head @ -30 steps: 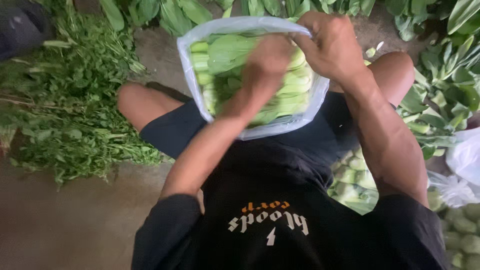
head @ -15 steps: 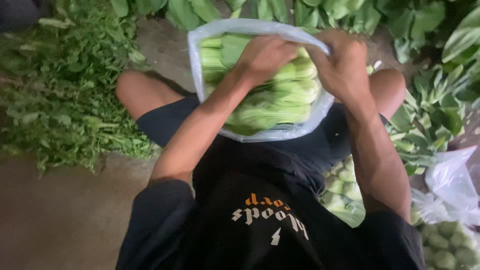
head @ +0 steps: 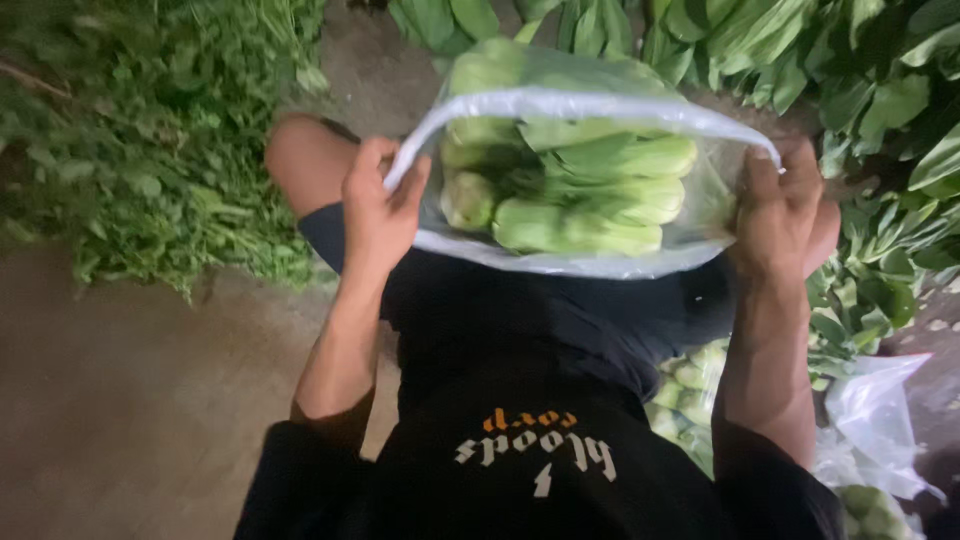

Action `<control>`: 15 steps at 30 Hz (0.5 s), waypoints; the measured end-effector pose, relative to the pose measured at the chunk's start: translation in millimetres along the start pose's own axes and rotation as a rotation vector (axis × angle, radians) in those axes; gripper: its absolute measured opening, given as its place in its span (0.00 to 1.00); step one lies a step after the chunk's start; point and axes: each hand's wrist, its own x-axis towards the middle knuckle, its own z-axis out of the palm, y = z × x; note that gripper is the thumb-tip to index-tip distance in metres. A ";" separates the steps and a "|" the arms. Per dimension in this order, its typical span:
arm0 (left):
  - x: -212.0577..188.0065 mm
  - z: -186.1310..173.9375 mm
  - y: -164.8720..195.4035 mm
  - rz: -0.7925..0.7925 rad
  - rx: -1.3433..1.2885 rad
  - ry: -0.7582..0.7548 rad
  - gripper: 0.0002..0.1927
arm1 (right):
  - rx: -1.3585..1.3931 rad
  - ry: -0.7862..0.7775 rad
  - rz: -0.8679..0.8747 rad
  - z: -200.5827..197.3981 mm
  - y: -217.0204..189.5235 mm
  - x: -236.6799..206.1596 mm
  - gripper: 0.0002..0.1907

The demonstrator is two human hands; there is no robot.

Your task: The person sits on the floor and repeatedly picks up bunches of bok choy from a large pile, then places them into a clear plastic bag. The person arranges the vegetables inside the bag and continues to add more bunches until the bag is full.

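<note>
The left hand (head: 378, 215) pinches the left rim of a clear plastic bag (head: 690, 215), and the right hand (head: 785, 215) grips the right rim, holding the mouth wide above the lap. Pale green bok choy (head: 575, 195) fills it. Leafy greens (head: 140, 150) lie piled on the ground beside the left knee, and more bagged bok choy (head: 690, 385) sits by the right hip.

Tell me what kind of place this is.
Probably a vegetable packing spot at a market or farm, on bare ground. Both hands, left hand and right hand, hold open a clear plastic bag of bok choy, with loose leafy greens heaped around.
</note>
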 end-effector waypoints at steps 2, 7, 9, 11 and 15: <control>1.8 -4.6 -3.7 0.017 -0.010 0.049 0.12 | -0.156 -0.045 -0.139 8.1 -14.2 -4.2 0.06; 3.8 -3.9 -8.7 0.126 -0.055 0.025 0.18 | -1.347 0.252 -1.023 58.7 -75.5 -48.6 0.16; -8.8 -1.8 -11.3 0.273 -0.039 0.037 0.28 | -0.939 -0.232 -1.037 96.9 -94.7 -64.2 0.25; -28.6 1.9 -16.8 -0.137 -0.463 -0.059 0.19 | -0.778 -0.607 -0.844 156.0 -92.2 -67.7 0.22; -54.5 1.4 -33.1 -0.211 -0.423 -0.010 0.13 | -1.026 -0.785 -0.878 238.8 -50.4 -60.2 0.41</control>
